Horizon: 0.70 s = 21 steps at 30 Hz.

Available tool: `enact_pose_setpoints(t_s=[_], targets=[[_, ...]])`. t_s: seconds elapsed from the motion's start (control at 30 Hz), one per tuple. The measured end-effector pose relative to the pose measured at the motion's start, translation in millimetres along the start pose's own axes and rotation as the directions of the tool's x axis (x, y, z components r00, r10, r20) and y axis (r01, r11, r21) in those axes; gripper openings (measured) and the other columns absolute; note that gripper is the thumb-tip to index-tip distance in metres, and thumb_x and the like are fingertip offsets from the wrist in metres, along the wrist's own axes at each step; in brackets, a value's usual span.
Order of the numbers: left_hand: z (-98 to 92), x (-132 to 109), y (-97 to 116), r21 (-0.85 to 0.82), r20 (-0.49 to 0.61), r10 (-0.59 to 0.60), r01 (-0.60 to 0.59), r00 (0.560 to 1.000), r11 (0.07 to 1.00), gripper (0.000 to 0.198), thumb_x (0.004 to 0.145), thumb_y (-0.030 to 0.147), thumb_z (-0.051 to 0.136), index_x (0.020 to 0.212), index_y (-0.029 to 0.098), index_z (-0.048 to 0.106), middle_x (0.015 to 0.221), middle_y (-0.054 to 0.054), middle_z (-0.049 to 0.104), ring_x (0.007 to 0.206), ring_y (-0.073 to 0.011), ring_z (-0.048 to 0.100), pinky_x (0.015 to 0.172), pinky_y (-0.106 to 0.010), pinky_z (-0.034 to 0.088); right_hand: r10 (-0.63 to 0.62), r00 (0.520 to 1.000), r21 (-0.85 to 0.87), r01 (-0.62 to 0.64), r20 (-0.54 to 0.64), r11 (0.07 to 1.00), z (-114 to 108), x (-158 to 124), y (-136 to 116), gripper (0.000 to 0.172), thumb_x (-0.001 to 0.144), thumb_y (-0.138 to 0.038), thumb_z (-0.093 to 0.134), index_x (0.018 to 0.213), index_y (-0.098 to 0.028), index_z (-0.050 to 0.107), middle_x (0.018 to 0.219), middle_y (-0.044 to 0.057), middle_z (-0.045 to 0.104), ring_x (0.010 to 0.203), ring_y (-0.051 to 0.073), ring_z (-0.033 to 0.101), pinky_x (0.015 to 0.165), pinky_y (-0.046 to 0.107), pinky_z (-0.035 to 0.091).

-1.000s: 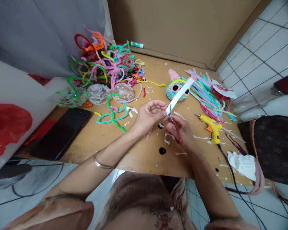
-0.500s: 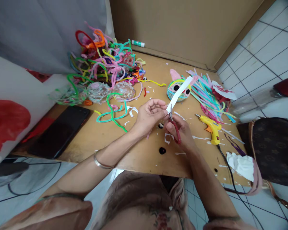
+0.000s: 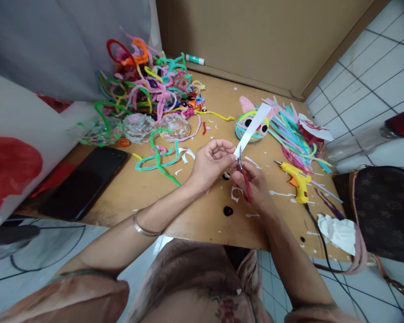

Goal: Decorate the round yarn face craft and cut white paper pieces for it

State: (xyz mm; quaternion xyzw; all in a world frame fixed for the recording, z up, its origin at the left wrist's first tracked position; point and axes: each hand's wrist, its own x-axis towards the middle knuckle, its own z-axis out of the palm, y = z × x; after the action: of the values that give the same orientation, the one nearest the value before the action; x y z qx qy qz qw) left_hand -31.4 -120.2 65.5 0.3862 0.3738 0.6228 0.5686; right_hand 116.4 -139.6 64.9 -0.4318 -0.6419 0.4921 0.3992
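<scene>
My left hand pinches the lower end of a white paper strip between thumb and fingers. The strip slants up and to the right, in front of a round pipe-cleaner animal face with pink ears and black eyes. Red-handled scissors are gripped in my right hand, their blades at the strip's lower end close to my left fingertips. Whether the blades have cut into the paper I cannot tell. Below the hands lie a curled white paper scrap and a black round piece.
A yellow glue gun with a black cord lies at right, below a bundle of pipe cleaners. Tangled pipe cleaners heap up at back left. A black phone lies front left; a brown handbag stands right.
The white strip has turned slightly, showing more of its broad face. Both hands and the scissors stay in nearly the same place.
</scene>
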Motion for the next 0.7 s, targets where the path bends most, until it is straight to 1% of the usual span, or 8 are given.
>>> enact_pose_setpoints(t_s=[0.1, 0.2, 0.37, 0.43, 0.5, 0.57, 0.63, 0.7], targets=[[0.3, -0.1, 0.2, 0.007, 0.001, 0.0, 0.0, 1.0, 1.0, 0.026, 0.063, 0.013, 0.076, 0.084, 0.016, 0.061, 0.076, 0.002, 0.066, 0.065, -0.0086, 0.062, 0.068, -0.024, 0.056, 0.006, 1.0, 0.007, -0.006, 0.001, 1.0, -0.7, -0.2, 1.6, 0.04, 0.077, -0.059, 0.076, 0.09, -0.022, 0.064, 0.064, -0.005, 0.052, 0.056, 0.011, 0.043, 0.053, 0.025, 0.034], [0.4, 0.1, 1.2, 0.013, 0.013, 0.006, -0.006, 1.0, 1.0, 0.025, 0.063, 0.013, 0.075, 0.084, 0.017, 0.062, 0.076, 0.002, 0.066, 0.066, -0.0093, 0.062, 0.067, -0.025, 0.055, 0.014, 1.0, 0.023, -0.014, 0.002, 1.0, -2.3, -0.4, 3.4, 0.038, 0.078, -0.056, 0.075, 0.091, -0.022, 0.065, 0.065, -0.005, 0.053, 0.057, 0.011, 0.044, 0.054, 0.024, 0.035], [-2.0, 3.2, 1.3, 0.046, 0.007, 0.032, -0.032, 0.999, 0.998, 0.021, 0.063, 0.015, 0.074, 0.082, 0.017, 0.064, 0.073, 0.002, 0.066, 0.069, -0.0103, 0.062, 0.07, -0.025, 0.053, 0.078, 0.997, 0.066, -0.079, 0.006, 0.995, -5.8, -0.3, 0.9, 0.043, 0.076, -0.061, 0.075, 0.093, -0.022, 0.065, 0.068, -0.004, 0.056, 0.058, 0.011, 0.048, 0.055, 0.024, 0.04], [-4.1, 5.1, 0.2, 0.045, -0.006, 0.039, -0.039, 0.999, 0.998, 0.022, 0.063, 0.015, 0.074, 0.082, 0.017, 0.064, 0.074, 0.002, 0.066, 0.07, -0.0101, 0.062, 0.072, -0.025, 0.052, 0.086, 0.996, 0.079, -0.084, -0.017, 0.993, -8.1, 0.2, 0.7, 0.044, 0.076, -0.061, 0.074, 0.093, -0.022, 0.065, 0.068, -0.003, 0.058, 0.058, 0.011, 0.049, 0.055, 0.025, 0.041], [-6.0, 6.4, -0.9, 0.019, -0.008, 0.024, -0.024, 1.0, 1.0, 0.023, 0.062, 0.013, 0.074, 0.083, 0.016, 0.065, 0.076, 0.002, 0.066, 0.072, -0.0099, 0.062, 0.074, -0.024, 0.051, 0.083, 0.991, 0.112, -0.072, -0.101, 0.991, -11.0, 1.5, 2.2, 0.041, 0.079, -0.06, 0.071, 0.094, -0.022, 0.064, 0.07, -0.003, 0.06, 0.057, 0.011, 0.05, 0.055, 0.025, 0.042], [-7.1, 6.3, -1.3, -0.022, 0.022, -0.035, 0.035, 0.999, 0.999, 0.025, 0.061, 0.012, 0.074, 0.085, 0.016, 0.065, 0.077, 0.001, 0.066, 0.072, -0.0094, 0.062, 0.073, -0.024, 0.05, 0.075, 0.969, 0.17, -0.035, -0.237, 0.985, -14.7, 3.9, 4.5, 0.037, 0.08, -0.056, 0.072, 0.096, -0.023, 0.062, 0.075, -0.002, 0.063, 0.059, 0.011, 0.053, 0.057, 0.026, 0.044], [-6.9, 4.7, -0.7, -0.041, 0.092, -0.115, 0.119, 0.989, 0.992, 0.027, 0.059, 0.01, 0.073, 0.085, 0.016, 0.066, 0.076, 0.001, 0.067, 0.069, -0.0088, 0.061, 0.069, -0.023, 0.049, 0.062, 0.924, 0.224, 0.026, -0.378, 0.974, -18.8, 7.2, 5.7, 0.037, 0.076, -0.049, 0.077, 0.098, -0.025, 0.059, 0.08, -0.002, 0.065, 0.062, 0.011, 0.056, 0.061, 0.026, 0.047], [-5.9, 2.0, 0.7, -0.024, 0.182, -0.178, 0.185, 0.967, 0.982, 0.028, 0.058, 0.008, 0.073, 0.084, 0.015, 0.066, 0.075, 0.001, 0.067, 0.067, -0.0086, 0.06, 0.066, -0.022, 0.048, 0.036, 0.88, 0.261, 0.101, -0.474, 0.96, -22.9, 10.6, 5.0, 0.041, 0.069, -0.041, 0.082, 0.097, -0.026, 0.056, 0.081, -0.003, 0.063, 0.063, 0.011, 0.057, 0.063, 0.027, 0.048]])
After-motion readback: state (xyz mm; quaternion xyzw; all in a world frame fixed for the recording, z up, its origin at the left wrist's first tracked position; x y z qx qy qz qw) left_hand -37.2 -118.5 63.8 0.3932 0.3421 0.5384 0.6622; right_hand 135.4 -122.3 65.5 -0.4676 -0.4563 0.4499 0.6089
